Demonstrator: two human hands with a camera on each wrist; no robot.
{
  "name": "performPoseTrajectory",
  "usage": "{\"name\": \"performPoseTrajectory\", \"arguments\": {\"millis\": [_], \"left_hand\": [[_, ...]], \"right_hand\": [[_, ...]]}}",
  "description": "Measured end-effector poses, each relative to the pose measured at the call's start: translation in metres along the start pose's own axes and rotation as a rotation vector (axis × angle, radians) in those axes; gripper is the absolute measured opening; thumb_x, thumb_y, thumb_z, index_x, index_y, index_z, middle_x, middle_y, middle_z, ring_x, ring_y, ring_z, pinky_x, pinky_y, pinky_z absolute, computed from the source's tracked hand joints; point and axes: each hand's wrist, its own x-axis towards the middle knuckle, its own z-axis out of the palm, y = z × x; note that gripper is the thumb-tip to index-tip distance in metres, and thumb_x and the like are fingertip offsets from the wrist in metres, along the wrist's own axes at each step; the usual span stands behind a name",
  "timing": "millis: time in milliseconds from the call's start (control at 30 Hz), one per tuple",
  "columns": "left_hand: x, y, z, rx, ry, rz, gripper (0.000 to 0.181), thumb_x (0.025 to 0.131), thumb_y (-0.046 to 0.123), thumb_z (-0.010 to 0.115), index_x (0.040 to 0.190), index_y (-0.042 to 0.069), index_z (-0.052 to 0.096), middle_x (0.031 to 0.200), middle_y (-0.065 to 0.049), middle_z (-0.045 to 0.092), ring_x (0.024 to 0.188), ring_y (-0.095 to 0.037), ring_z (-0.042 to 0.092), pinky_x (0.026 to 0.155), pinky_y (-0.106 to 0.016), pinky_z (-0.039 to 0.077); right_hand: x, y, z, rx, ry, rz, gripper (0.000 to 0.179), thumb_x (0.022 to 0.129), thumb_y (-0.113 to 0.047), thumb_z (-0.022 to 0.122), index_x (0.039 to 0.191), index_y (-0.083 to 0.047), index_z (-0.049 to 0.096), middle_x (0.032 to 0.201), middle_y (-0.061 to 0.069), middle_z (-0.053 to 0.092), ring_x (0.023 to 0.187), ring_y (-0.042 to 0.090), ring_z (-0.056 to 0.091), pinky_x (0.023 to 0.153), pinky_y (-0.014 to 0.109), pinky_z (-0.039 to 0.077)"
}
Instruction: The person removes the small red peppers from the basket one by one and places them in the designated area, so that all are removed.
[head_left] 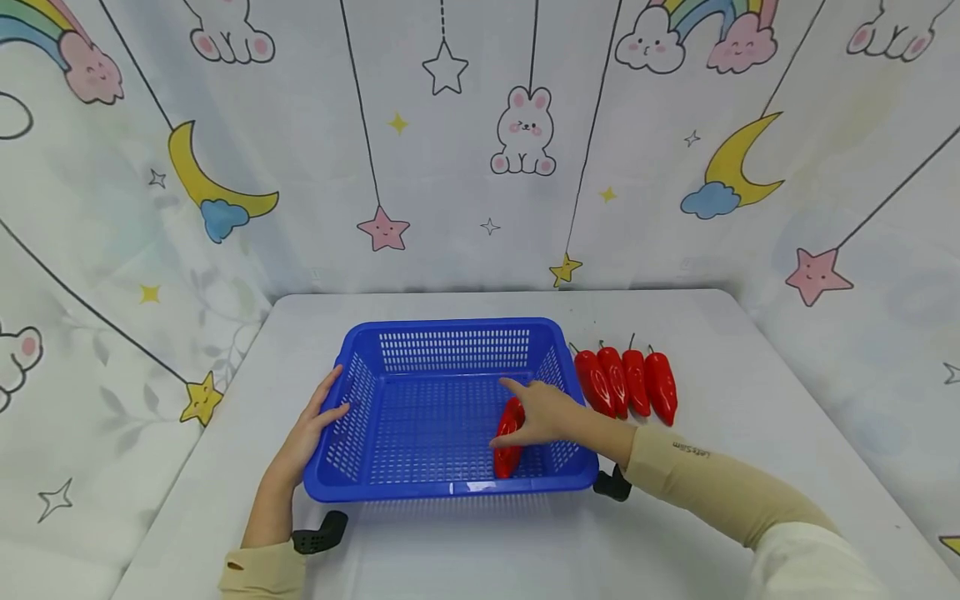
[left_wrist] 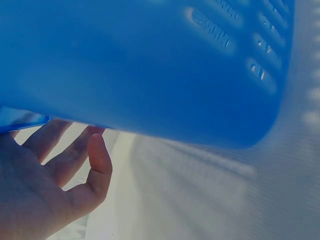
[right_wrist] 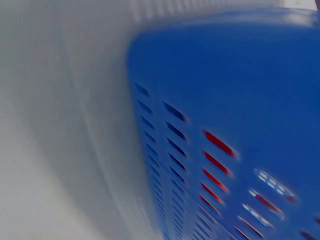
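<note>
A blue plastic basket point(head_left: 420, 417) with slotted walls stands on the white table. At its left side, my left hand point(head_left: 303, 442) holds the rim, thumb over the edge and other fingers along the outside; the left wrist view shows them loosely bent near the rim. My right hand point(head_left: 551, 412) is inside the basket at the right, thumb and index finger spread wide. Below it lies a red chili pepper point(head_left: 507, 462), partly covered by the thumb. Through the slots in the right wrist view, red pepper point(right_wrist: 219, 144) shows. That hand is out of frame there.
Several red chili peppers point(head_left: 633, 383) lie side by side on the table point(head_left: 720, 367), right of the basket, stems pointing away. A patterned cloth point(head_left: 465, 167) hangs behind the table. Black wrist devices point(head_left: 321, 533) sit below both forearms.
</note>
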Motion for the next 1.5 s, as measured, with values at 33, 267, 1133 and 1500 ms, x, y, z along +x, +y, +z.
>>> {"name": "performPoseTrajectory", "arguments": {"millis": [33,267,1133,1500], "left_hand": [[0.000,0.000,0.000,0.002,-0.001,0.001,0.060,0.096,0.026,0.039,0.148,0.030,0.009,0.153,-0.008,-0.002,0.136,-0.040,0.004,0.099,-0.066,0.013],[0.000,0.001,0.000,0.002,-0.003,-0.015,0.060,0.096,0.026,0.039,0.148,0.030,0.008,0.153,-0.009,-0.003,0.136,-0.041,0.004,0.099,-0.066,0.013],[-0.001,0.004,0.000,-0.023,-0.003,-0.020,0.061,0.096,0.025,0.039,0.148,0.031,0.007,0.153,-0.009,-0.003,0.135,-0.043,0.008,0.099,-0.064,0.017],[-0.002,0.003,0.000,-0.020,-0.007,-0.013,0.061,0.096,0.027,0.040,0.148,0.030,0.007,0.153,-0.009,-0.003,0.135,-0.042,0.006,0.099,-0.065,0.015]], "right_hand": [[0.001,0.000,0.003,-0.003,-0.002,0.001,0.099,0.065,-0.061,0.067,0.141,-0.009,0.034,0.111,0.014,0.061,0.104,0.033,0.056,0.074,0.043,0.052],[0.005,0.001,0.017,-0.015,-0.007,0.035,0.100,0.064,-0.062,0.068,0.141,-0.008,0.034,0.125,0.021,0.052,0.113,0.039,0.050,0.078,0.050,0.049],[0.011,0.000,0.021,0.116,-0.223,0.069,0.096,0.062,-0.030,0.083,0.140,-0.022,0.027,0.120,0.016,0.043,0.102,0.030,0.051,0.077,0.046,0.051],[0.011,0.004,0.008,0.377,0.019,-0.045,0.091,0.061,-0.022,0.084,0.136,-0.014,0.033,0.119,0.012,0.049,0.105,0.029,0.051,0.074,0.042,0.052]]}}
